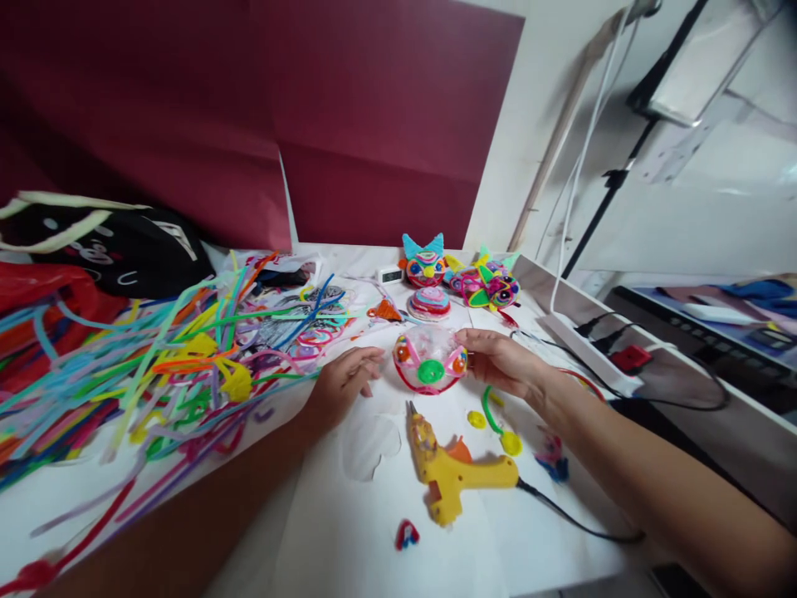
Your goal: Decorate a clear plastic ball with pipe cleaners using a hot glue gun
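Note:
My right hand (495, 359) grips the right side of a clear rounded craft piece (429, 371), which has a green centre, orange-and-blue eyes, pink strips and a red lower edge. To its left, my left hand (349, 375) is held apart from it with loosely spread fingers and nothing in them. Below the piece, a yellow glue gun (457, 472) lies on white paper, its nozzle pointing up. Yellow discs (510, 443) and a green strip (491, 411) lie right of the nozzle. A small red-and-blue piece (407, 534) rests below the gun.
Colourful pipe cleaners (187, 357) heap over the left side, beside a black bag (112, 249). Finished craft figures (424, 264) and a coiled round piece (429, 303) stand at the back. A power strip (591, 353) and a black cord (579, 519) are on the right.

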{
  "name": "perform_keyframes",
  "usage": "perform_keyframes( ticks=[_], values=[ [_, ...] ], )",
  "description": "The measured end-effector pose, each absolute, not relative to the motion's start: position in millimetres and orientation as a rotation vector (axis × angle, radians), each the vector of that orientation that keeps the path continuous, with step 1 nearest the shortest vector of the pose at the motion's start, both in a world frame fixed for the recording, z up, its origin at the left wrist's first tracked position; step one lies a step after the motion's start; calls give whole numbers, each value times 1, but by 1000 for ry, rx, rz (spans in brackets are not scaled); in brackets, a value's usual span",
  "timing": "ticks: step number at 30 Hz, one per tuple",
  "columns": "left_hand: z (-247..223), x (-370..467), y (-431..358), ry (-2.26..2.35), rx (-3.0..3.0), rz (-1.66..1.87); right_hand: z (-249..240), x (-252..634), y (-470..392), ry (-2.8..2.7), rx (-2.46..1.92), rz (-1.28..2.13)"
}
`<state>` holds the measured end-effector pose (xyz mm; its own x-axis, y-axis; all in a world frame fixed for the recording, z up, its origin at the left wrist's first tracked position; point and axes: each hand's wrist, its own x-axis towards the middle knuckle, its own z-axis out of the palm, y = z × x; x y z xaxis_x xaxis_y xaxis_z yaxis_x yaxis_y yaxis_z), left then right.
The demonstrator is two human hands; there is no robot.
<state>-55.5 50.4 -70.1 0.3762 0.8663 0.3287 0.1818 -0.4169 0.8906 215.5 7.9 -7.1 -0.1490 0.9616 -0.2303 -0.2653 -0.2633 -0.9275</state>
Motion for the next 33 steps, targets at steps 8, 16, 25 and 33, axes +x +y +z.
perform_keyframes(
  ticks=[8, 16, 25, 33],
  values=[
    [-79, -55, 60, 903, 1600, 1020, -17, 189, 32, -888, -1171, 1671],
    [-79, -55, 64, 842, 1598, 971, -19, 182, 45, -876, -1349, 1606],
    [-79, -52, 60, 864, 1721, 934, -18, 181, 50, -1006, -1484, 1503],
    [-82, -50, 62, 932, 1800, 939, -11, 180, 50, -1191, -1474, 1324]
  ],
)
